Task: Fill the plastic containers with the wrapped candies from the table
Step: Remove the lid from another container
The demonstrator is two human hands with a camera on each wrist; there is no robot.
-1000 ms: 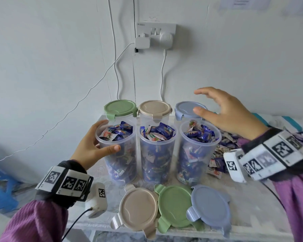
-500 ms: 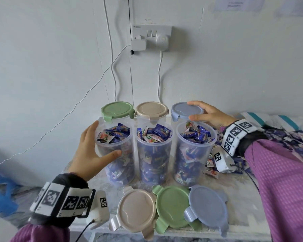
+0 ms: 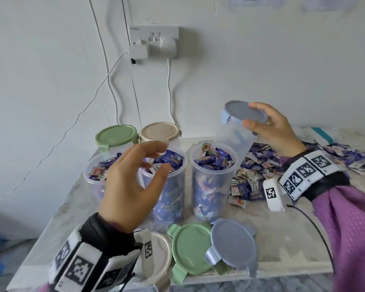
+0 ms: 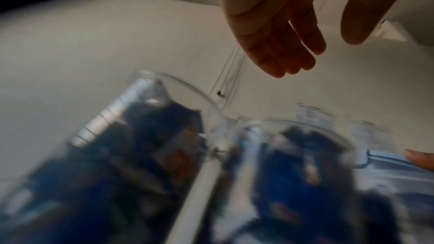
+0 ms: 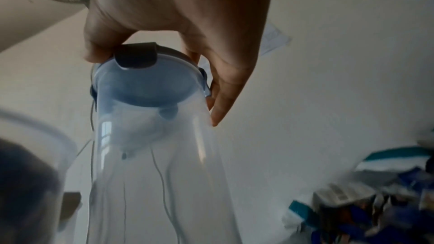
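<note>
My right hand point(image 3: 276, 131) grips the empty jar point(image 3: 233, 138) by its blue lid point(image 3: 243, 112), up over the candies point(image 3: 255, 175) on the desk point(image 3: 282, 232), so I can fill it. My left hand point(image 3: 131, 186) is loose, ready to help.

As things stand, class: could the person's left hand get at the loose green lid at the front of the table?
Probably yes. The left hand is open, holds nothing and hovers over the filled containers, while the loose green lid lies flat near the table's front edge, its top largely uncovered, though the blue lid overlaps one side.
</note>
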